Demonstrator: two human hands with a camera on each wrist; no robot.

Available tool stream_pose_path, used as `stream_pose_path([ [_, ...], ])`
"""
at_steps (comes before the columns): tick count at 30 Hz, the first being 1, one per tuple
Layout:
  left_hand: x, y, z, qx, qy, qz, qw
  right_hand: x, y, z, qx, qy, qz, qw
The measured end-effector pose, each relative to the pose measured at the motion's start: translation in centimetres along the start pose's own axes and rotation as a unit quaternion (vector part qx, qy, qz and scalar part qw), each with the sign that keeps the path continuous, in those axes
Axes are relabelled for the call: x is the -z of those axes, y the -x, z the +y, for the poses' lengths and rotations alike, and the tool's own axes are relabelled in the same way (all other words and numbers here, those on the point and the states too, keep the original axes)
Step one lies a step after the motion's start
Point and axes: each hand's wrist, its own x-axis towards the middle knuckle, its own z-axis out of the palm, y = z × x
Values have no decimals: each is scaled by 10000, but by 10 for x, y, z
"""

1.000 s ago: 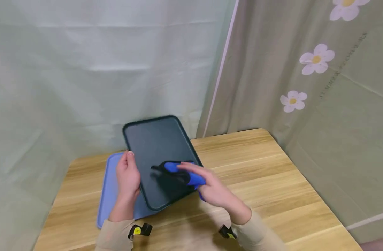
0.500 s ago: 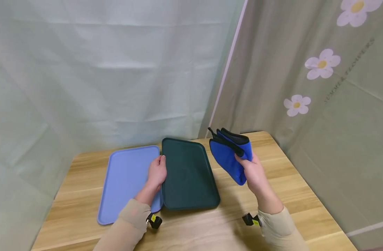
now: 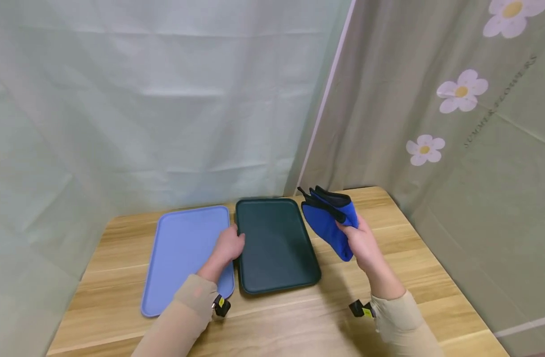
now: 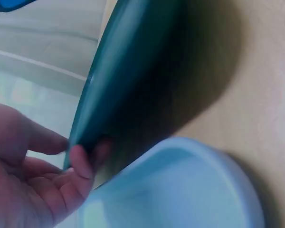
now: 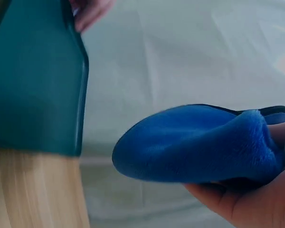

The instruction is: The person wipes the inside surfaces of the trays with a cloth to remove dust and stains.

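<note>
My left hand grips the left rim of a dark green tray, thumb on top and fingers curled beneath. In the left wrist view the green tray slants above the wood, its shadow under it. Right beside it lies a light blue tray, partly covered by my left forearm. My right hand pinches a folded blue cloth with black edging and a small loop, held up to the right of the green tray. The right wrist view shows the cloth's plush folded side.
Both trays are at a wooden table with rounded corners. A pale curtain hangs right behind its back edge, and a flowered curtain runs along the right side.
The green tray has come down from a raised tilt over the blue tray to the right of it, and lies flatter. The right hand has drawn the cloth off the tray toward the right.
</note>
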Motion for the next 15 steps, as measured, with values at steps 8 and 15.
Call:
stream_pose_path([
  [8, -2, 5, 9, -148, -907, -249, 9955, 42, -45, 46, 1464, 4108, 88, 8998],
  [15, 3, 12, 18, -298, -1216, -76, 9921, 71, -52, 63, 1169, 4348, 344, 8922],
])
